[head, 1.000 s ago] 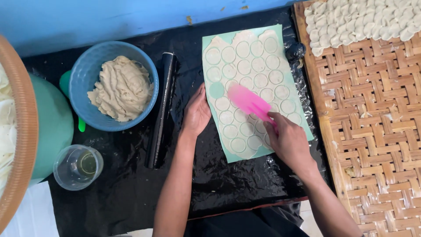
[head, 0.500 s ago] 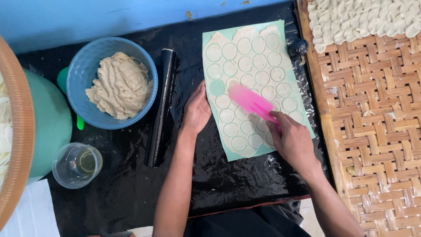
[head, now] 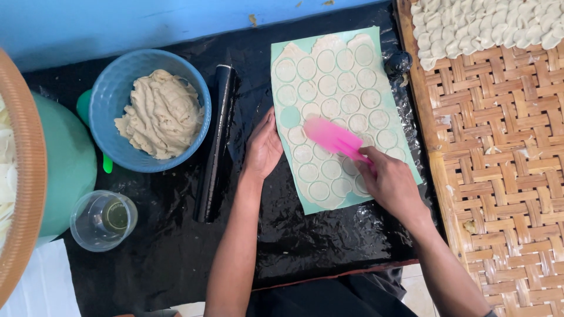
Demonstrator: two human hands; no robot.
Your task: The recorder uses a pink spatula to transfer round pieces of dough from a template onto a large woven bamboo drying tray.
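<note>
A pale green mat (head: 281, 54) lies on black plastic sheeting and carries a thin dough sheet (head: 338, 103) cut into several round discs. One round gap shows bare mat near its left edge. My left hand (head: 263, 145) rests flat, fingers together, on the mat's left edge. My right hand (head: 390, 183) grips a pink spatula (head: 332, 137), whose blade lies on the discs in the middle of the sheet.
A black rolling pin (head: 215, 144) lies left of the mat. A blue bowl (head: 108, 88) holds beige filling, with a clear cup (head: 103, 220) below it. A woven bamboo tray (head: 499, 176) at right carries several folded dumplings (head: 487, 26). A green tub (head: 64, 164) stands at left.
The pink spatula's blade has shifted a little down and toward the right on the dough sheet. My left hand stays on the mat's edge.
</note>
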